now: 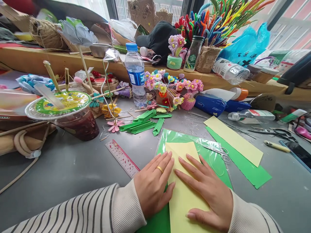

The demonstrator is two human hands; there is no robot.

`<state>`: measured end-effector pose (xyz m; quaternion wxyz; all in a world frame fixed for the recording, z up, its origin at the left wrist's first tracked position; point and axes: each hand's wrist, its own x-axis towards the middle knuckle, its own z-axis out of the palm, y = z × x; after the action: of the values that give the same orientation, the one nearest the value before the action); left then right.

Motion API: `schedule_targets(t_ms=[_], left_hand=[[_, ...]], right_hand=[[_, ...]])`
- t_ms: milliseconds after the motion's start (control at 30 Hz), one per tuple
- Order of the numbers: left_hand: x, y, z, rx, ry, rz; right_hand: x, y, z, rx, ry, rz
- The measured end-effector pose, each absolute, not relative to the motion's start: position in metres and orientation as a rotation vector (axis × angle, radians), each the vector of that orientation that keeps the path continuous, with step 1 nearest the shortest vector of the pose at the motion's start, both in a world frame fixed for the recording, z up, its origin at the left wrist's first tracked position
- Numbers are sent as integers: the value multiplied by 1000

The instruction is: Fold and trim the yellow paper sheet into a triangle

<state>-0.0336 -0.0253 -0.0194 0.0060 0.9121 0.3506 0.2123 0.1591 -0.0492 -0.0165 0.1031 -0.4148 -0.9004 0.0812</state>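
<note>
A pale yellow sheet of paper [182,200] lies in front of me on top of green paper [160,221] in a clear plastic sleeve. My left hand [155,183] rests flat on the yellow sheet's left edge, fingers stretched out and a gold ring on one of them. On the right part of the same sheet, my right hand [206,191] lies with its fingers spread. Small scissors [218,150] sit on the sleeve beyond my right hand. A pink-edged ruler [122,158] is on the table, left of the sleeve.
Folded green paper strips [143,124] lie beyond the sleeve. A yellow strip [234,140] overlaps a green strip [257,174] at right, near a phone [300,153]. A lidded drink cup [77,121] and a water bottle [135,76] stand farther back, before a cluttered ledge [155,69].
</note>
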Motion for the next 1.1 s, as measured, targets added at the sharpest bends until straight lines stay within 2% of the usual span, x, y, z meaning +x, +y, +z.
schedule_targets(t_ms=[167, 367, 1100], left_hand=[[-16, -12, -21, 2852, 1198, 419], [-15, -11, -25, 2839, 1255, 305], [-15, -16, -20, 2809, 1231, 358]], right_hand=[[159, -49, -16, -1221, -2674, 239], [159, -49, -16, -1240, -2689, 245], [170, -48, -16, -1266, -2641, 245]])
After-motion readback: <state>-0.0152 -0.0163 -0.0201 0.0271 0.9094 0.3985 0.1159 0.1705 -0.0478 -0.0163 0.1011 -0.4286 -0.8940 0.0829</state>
